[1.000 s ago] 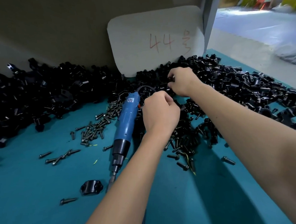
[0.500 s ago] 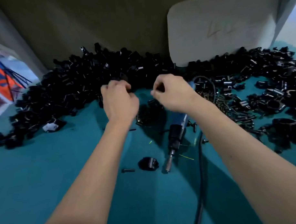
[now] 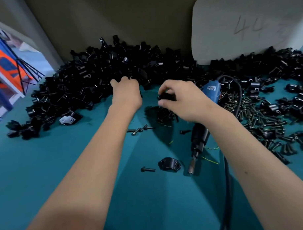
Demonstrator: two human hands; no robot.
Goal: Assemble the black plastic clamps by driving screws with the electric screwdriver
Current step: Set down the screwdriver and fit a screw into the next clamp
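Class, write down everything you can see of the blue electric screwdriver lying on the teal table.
The blue electric screwdriver lies flat on the teal table, unheld. Its blue plastic body bears a small label; a black collar narrows to a metal bit tip pointing toward the viewer. A black cord loops from its far end. The right forearm crosses above its middle.

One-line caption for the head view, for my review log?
Left hand reaches into the clamp pile; right hand pinches a black clamp part; electric screwdriver lies idle.

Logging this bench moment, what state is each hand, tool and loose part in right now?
left hand: reaching into the clamp pile, grasp hidden.
right hand: pinching a black clamp piece.
electric screwdriver: lying on the table, unheld.
clamp half: lying alone on the table.
single screw: lying on its side beside it.
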